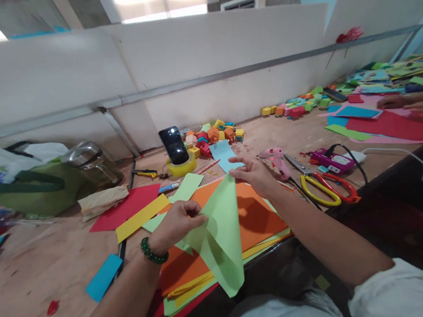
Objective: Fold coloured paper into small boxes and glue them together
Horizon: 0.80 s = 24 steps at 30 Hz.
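Note:
A light green sheet of paper (220,229) is held up between my two hands, bent and curling down past the table edge. My left hand (179,223), with a dark green bead bracelet at the wrist, pinches its left side. At the top corner, my right hand (254,174) grips the same sheet between thumb and fingers. Beneath lies a stack of coloured sheets with orange paper (259,214) on top. A yellow strip (142,218) and a small light green piece (186,187) lie to the left of the stack.
Scissors (321,191), a pink glue gun (278,161) and a purple power strip (331,162) lie at right. A phone (174,145) leans on a tape roll (180,166) before small paper boxes (212,135). A glass jar (92,165) stands left. Another person's hands (417,107) are far right.

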Available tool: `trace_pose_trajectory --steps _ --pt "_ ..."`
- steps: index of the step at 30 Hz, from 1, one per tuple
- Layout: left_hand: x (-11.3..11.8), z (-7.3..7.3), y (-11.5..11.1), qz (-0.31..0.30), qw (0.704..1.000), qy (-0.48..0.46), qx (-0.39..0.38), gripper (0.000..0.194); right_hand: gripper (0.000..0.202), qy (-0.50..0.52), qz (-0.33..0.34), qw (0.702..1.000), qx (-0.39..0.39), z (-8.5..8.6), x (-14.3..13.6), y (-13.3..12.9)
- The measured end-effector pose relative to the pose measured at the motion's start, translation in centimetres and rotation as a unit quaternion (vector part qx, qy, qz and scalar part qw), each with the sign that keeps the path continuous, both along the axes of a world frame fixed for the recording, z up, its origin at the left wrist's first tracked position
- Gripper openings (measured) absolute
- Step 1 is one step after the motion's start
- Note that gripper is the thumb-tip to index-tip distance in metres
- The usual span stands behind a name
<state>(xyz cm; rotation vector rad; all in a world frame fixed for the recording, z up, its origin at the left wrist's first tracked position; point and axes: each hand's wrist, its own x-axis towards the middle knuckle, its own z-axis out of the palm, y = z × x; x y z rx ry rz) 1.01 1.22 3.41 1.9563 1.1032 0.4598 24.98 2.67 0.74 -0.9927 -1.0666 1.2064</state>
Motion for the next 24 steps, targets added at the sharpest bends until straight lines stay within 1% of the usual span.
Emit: trace_pose_trajectory --steps 3,7,15,19,21,24 --pt "0.01 0.12 -0.12 0.001 1.0 0.009 -0.003 0.033 0.061 -0.006 -0.017 0.999 0.03 -0.13 0.04 0.04" --pt "-0.02 0.07 -0.05 0.0 1.0 0.008 -0.017 0.034 0.062 -0.002 -0.034 0.998 0.06 0.17 0.01 -0.11" --pt "0.03 0.16 0.03 0.005 0.999 -0.01 -0.032 0.034 0.061 -0.004 -0.054 0.995 0.085 0.49 -0.08 -0.34" --pt "0.08 0.27 -0.01 0.003 0.999 -0.002 -0.037 0.033 0.061 0.0 -0.051 0.996 0.077 0.72 -0.12 -0.42" --pt "0.04 0.12 0.07 0.002 0.999 -0.004 -0.039 0.033 0.062 -0.005 -0.039 0.997 0.061 0.82 -0.07 -0.49" --pt "-0.08 -0.26 0.27 0.004 0.999 -0.012 -0.04 0.032 0.058 -0.021 -0.018 0.999 0.028 0.83 0.04 -0.57"
